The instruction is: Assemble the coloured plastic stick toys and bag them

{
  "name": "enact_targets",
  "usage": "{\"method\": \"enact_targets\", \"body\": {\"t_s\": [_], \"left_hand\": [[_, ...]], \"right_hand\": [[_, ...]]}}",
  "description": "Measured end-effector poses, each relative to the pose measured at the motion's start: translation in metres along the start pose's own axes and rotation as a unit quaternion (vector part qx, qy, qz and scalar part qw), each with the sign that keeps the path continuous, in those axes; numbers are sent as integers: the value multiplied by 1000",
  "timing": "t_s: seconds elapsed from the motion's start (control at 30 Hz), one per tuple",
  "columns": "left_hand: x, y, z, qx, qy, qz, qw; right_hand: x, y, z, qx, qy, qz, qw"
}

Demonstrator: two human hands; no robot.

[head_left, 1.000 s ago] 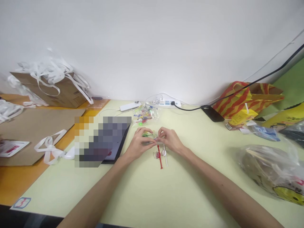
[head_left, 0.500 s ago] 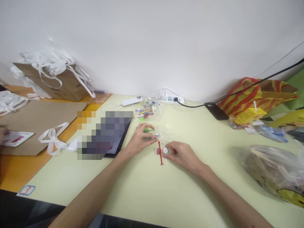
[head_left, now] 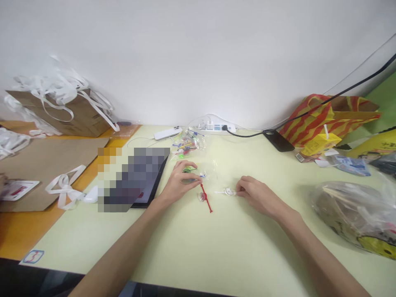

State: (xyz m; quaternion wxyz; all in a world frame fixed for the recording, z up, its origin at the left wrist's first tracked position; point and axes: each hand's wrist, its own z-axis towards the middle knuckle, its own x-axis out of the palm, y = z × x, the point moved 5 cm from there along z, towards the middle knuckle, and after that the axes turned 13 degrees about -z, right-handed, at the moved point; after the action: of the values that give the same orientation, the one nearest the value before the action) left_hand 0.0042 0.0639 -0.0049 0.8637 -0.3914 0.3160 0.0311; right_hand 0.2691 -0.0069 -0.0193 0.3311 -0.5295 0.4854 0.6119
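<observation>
A thin red plastic piece (head_left: 208,203) with an arrow-like tip and a clear round part lies on the pale table. My left hand (head_left: 180,181) rests just above and left of it, thumb and curved fingers apart. Its thumb tip is close to the red upper end; I cannot tell whether they touch. Beyond that hand lie small green and blue pieces (head_left: 202,176) by clear film. My right hand (head_left: 255,193) pinches the right end of a white plastic piece (head_left: 228,191), a thin stick with a round middle, now lying sideways.
A tablet (head_left: 148,177), partly pixelated, lies left of my left arm. Behind are a bag of coloured pieces (head_left: 190,144), a white phone (head_left: 168,133) and a power strip (head_left: 216,127). At right are a black phone (head_left: 278,140), a juice box (head_left: 321,145) and a plastic-wrapped bundle (head_left: 349,218).
My right hand has moved right with the white piece, away from the red one, and turned it from upright in view to sideways. The red piece has tilted slightly. My left hand stays nearly still.
</observation>
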Motion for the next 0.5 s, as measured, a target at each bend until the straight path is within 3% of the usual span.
{"method": "enact_targets", "body": {"t_s": [0.23, 0.4, 0.5], "left_hand": [[1, -1, -1, -5, 3, -7, 1000], [1, -3, 0, -2, 4, -10, 1000], [1, -4, 0, 4, 2, -15, 1000]], "right_hand": [[-1, -12, 0, -10, -23, -18, 1000], [-9, -39, -1, 50, -20, 22, 998], [-21, -46, 4, 80, -55, 32, 995]]}}
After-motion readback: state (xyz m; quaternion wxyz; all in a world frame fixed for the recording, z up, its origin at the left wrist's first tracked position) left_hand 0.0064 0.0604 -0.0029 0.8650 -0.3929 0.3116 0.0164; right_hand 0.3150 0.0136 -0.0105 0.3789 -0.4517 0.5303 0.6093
